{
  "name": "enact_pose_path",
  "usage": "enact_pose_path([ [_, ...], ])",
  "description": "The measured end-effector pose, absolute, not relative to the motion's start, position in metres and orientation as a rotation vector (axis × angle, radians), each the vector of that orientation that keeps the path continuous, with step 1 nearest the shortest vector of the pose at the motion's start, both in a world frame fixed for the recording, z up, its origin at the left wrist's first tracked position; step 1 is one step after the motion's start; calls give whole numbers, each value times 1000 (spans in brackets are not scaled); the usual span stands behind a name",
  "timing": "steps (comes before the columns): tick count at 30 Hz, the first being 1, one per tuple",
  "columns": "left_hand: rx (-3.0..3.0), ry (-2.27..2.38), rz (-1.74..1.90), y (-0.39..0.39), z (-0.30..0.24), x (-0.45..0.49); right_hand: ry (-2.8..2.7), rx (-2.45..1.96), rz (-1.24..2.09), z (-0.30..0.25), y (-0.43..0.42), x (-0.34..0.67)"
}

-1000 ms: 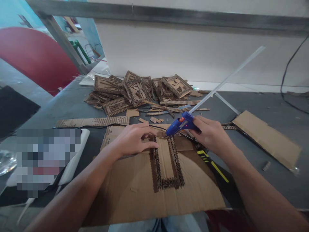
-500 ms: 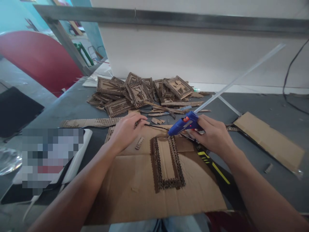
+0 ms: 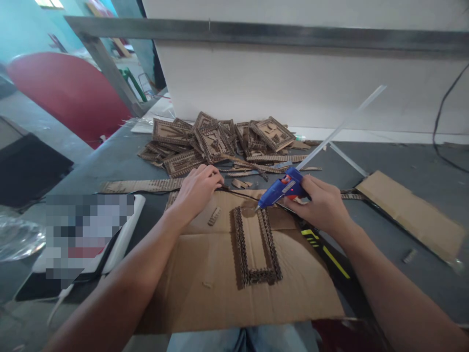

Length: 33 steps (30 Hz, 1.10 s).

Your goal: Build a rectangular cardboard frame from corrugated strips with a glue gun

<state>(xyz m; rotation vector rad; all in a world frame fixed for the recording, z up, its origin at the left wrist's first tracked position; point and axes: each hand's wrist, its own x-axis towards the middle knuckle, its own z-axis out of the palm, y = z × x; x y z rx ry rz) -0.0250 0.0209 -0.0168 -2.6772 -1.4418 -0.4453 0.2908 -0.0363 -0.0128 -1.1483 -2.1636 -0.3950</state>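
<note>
My right hand grips a blue hot glue gun with a long clear glue stick rising from its back. The gun's nozzle is at the far end of a narrow cardboard frame, near its far right corner. This frame has corrugated strips standing along its sides and near end. My left hand is closed at the far edge of a flat cardboard sheet. A dark cord passes by its fingertips; what the fingers hold is hidden. A cardboard scrap lies close by.
Behind my hands is a pile of cardboard frames with loose strips. A black-and-yellow tool lies beside my right forearm. At the right rests a cardboard piece; a partly blurred device lies left. A metal rail crosses behind.
The fingers of my left hand have curled in more. The glue gun has come slightly down to the frame's far corner, its glue stick swinging left. The camera view has shifted a little.
</note>
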Motion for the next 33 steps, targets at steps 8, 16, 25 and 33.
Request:
enact_pose_path([
  [8, -2912, -1340, -987, -10, -1, -7, -1933, -1232, -389, -16, -33, 288],
  [16, -3150, -1268, -893, -24, 1, 14, -1951, -1158, -418, -11, -35, 287],
  [25, -3098, -1413, -737, -27, 1, 16, -1955, -1221, -385, -12, -37, 287],
  [33, -3131, -1470, -740, -27, 0, 20, -1965, -1186, -402, -11, -35, 288],
])
